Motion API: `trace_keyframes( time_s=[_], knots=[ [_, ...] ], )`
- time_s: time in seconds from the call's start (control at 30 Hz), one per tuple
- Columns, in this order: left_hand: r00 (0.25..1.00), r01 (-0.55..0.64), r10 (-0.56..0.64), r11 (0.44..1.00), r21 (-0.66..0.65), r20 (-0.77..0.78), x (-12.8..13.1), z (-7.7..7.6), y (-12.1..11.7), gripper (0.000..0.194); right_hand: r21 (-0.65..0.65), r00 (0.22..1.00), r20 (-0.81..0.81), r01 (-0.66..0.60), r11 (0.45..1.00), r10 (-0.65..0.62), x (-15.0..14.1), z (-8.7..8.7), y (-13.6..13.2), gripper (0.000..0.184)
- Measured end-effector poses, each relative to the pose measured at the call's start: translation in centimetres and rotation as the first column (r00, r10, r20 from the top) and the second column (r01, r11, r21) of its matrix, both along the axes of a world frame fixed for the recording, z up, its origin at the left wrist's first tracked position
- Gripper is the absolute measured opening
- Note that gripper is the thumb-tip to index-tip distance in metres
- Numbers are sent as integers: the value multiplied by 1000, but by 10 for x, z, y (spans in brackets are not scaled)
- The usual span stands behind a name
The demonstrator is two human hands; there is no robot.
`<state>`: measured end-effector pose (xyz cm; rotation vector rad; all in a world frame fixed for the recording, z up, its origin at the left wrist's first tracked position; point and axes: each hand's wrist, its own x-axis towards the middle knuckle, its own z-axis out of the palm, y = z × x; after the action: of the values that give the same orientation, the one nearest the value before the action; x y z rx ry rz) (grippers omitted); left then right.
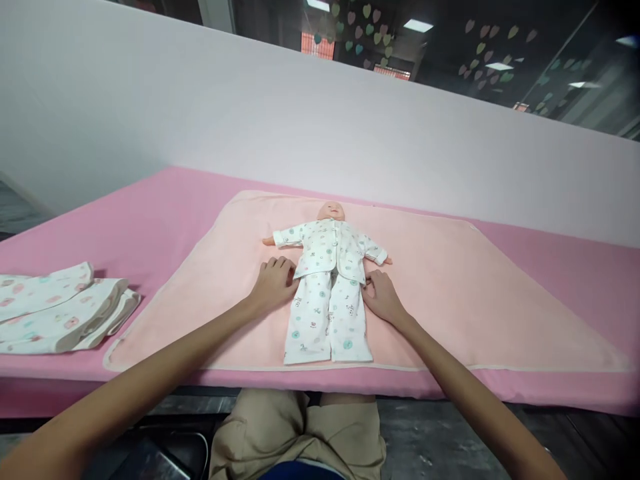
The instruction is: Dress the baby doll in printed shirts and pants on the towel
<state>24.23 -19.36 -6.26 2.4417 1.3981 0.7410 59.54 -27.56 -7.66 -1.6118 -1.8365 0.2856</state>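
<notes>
A baby doll [331,211] lies on its back with its arms spread, its head toward the wall. It wears a white printed baby shirt [320,243], fastened down the front, and matching baby trousers [310,323] whose legs lie straight toward me. At the doll's left-hand side in the picture, my left hand [274,283] has its fingers curled at the trousers' upper edge, just by the shirt hem. My right hand [384,297] pinches the opposite side of the trousers below the hem. The shirt covers the waistband, and the fingertips are partly hidden.
Under the doll is a peach blanket [440,293] with a pale border, spread over a pink padded table [150,207]. Folded printed cloths [65,307] lie at the left. A white low wall [250,113] with glass above borders the far side. The table's front edge is near my lap.
</notes>
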Motion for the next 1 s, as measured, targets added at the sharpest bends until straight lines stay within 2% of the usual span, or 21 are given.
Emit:
trace_keyframes(
  time_s=[0.1, 0.2, 0.27, 0.33, 0.47, 0.57, 0.67, 0.73, 0.8, 0.87, 0.93, 1.0],
  knots=[
    [1000, -6, 4, 993, -117, -18, 19, 3, 0, 26, -63, 1000, 12, -20, 998, 21, -19, -1, 8, 27],
    [997, 0, 17, 979, -204, 79, 40, 17, -1, 27, -96, 988, -153, 0, 995, -15, -44, 10, 13, 26],
    [985, -31, 72, 967, -251, 155, 40, 23, -4, 30, -91, 975, -200, 77, 993, -94, -48, 16, 11, 30],
    [978, -71, 120, 960, -272, 170, 29, 25, -6, 33, -62, 974, -172, 138, 988, -147, -40, 18, 5, 33],
    [997, -76, 81, 981, -177, 17, -2, 19, -9, 23, -53, 993, -13, 118, 992, -119, -13, 16, -10, 32],
    [995, -51, 40, 992, -113, -92, -13, 20, -13, 15, -57, 993, 74, 92, 994, -88, -4, 17, -19, 30],
    [997, -16, 13, 999, -36, -82, -8, 35, -15, 11, 80, 993, 102, 48, 996, -56, -12, 31, -22, 29],
    [998, 62, -61, 998, 22, -25, 3, 52, -12, 16, 170, 995, 104, -20, 985, 2, -24, 47, -15, 28],
    [985, 167, -168, 985, 49, 29, 20, 69, -1, 23, 191, 994, 98, -58, 980, 39, -40, 63, 1, 27],
    [969, 239, -238, 971, -19, 64, 39, 84, 18, 25, 133, 996, 83, -35, 991, 24, -56, 77, 25, 31],
    [961, 274, -260, 940, -205, 93, 56, 94, 42, 23, 2, 996, 89, 18, 1000, -18, -68, 87, 52, 36],
    [956, 294, -271, 873, -389, 115, 68, 99, 66, 23, -147, 990, 139, 60, 987, -39, -75, 93, 74, 39]
  ],
)
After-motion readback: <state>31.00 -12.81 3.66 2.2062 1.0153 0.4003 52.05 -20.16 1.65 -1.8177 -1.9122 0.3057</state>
